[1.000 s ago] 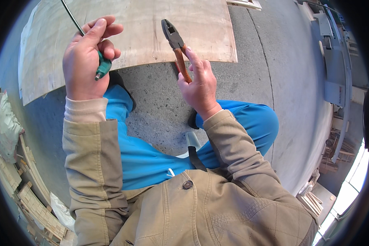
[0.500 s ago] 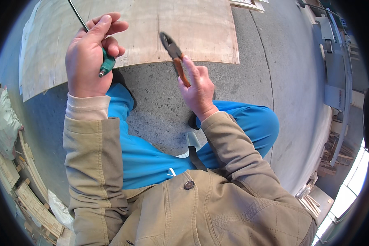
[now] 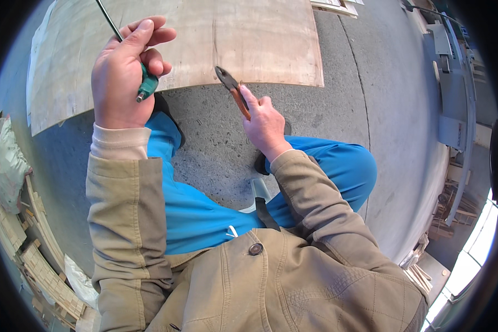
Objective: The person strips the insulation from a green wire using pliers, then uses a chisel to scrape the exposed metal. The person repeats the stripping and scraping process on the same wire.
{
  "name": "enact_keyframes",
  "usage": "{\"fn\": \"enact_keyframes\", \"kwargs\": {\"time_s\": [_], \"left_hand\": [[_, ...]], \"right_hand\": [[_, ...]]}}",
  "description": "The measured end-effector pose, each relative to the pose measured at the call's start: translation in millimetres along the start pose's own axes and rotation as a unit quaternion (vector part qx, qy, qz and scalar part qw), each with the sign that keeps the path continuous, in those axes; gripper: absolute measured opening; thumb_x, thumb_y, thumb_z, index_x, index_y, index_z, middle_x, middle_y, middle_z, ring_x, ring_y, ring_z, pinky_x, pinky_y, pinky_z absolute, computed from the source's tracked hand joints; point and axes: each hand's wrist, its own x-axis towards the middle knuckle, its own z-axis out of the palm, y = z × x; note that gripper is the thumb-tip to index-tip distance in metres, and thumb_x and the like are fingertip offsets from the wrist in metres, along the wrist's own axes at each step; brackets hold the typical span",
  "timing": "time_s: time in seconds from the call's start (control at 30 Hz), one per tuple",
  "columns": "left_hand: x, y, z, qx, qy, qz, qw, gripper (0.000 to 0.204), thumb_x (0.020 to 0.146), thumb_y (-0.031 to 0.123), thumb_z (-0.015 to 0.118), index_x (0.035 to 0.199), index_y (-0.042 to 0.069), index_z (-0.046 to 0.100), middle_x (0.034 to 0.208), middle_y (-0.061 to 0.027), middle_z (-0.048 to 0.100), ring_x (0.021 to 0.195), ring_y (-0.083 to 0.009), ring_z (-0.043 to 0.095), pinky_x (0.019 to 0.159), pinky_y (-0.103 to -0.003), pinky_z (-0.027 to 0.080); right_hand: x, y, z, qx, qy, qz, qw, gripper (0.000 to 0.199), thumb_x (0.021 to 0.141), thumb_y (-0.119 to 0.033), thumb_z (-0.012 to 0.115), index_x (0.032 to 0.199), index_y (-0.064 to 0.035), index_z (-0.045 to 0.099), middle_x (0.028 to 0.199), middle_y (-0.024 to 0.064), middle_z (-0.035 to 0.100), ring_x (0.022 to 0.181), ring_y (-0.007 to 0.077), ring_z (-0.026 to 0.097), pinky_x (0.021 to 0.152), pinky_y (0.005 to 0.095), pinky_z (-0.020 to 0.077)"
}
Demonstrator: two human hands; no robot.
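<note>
Green-handled screwdriver sits upper left of the frame in the left hand, fingers curled around the grip so its shaft points up and away. Right hand, fingers wrapped on orange handles, aims the pliers at the plywood sheet's near edge. Since the earlier frames the pliers have dropped lower and both hands have drifted slightly.
</note>
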Motion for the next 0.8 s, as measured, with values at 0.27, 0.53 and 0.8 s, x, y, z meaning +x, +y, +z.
{"fn": "enact_keyframes", "kwargs": {"time_s": [0.27, 0.53, 0.8], "left_hand": [[-1.3, 0.3, 1.9, 0.009, 0.015, 0.000, 1.000, 0.021, 0.107, 0.018, 0.061, 0.114, 0.000, 0.070, 0.103, -0.0128, 0.075, 0.061, -0.0073, 0.057, 0.064, -0.027, 0.055], [-2.0, 0.0, 1.1, 0.011, 0.012, 0.006, 1.000, 0.021, 0.107, 0.017, 0.060, 0.113, -0.001, 0.069, 0.103, -0.0131, 0.075, 0.061, -0.0074, 0.057, 0.064, -0.027, 0.055], [-1.3, 1.1, 1.4, 0.007, 0.012, 0.006, 1.000, 0.022, 0.107, 0.017, 0.060, 0.114, -0.001, 0.069, 0.103, -0.0134, 0.075, 0.061, -0.0070, 0.057, 0.063, -0.026, 0.055]], "right_hand": [[6.2, 3.4, -10.5, 0.167, 0.245, -0.118, 0.948, 0.083, 0.082, -0.008, 0.081, 0.156, -0.0274, 0.049, 0.105, 0.0113, 0.065, 0.084, 0.0307, 0.068, 0.073, 0.0420, 0.0604], [2.1, -1.6, -7.1, 0.074, 0.120, -0.036, 0.989, 0.086, 0.078, -0.006, 0.081, 0.154, -0.0316, 0.051, 0.102, 0.0133, 0.063, 0.078, 0.0322, 0.070, 0.065, 0.0418, 0.0589], [1.5, -1.4, -9.6, 0.208, 0.283, -0.142, 0.925, 0.080, 0.076, -0.003, 0.082, 0.150, -0.0106, 0.051, 0.097, 0.0092, 0.060, 0.080, 0.0237, 0.063, 0.067, 0.0372, 0.0576]]}}
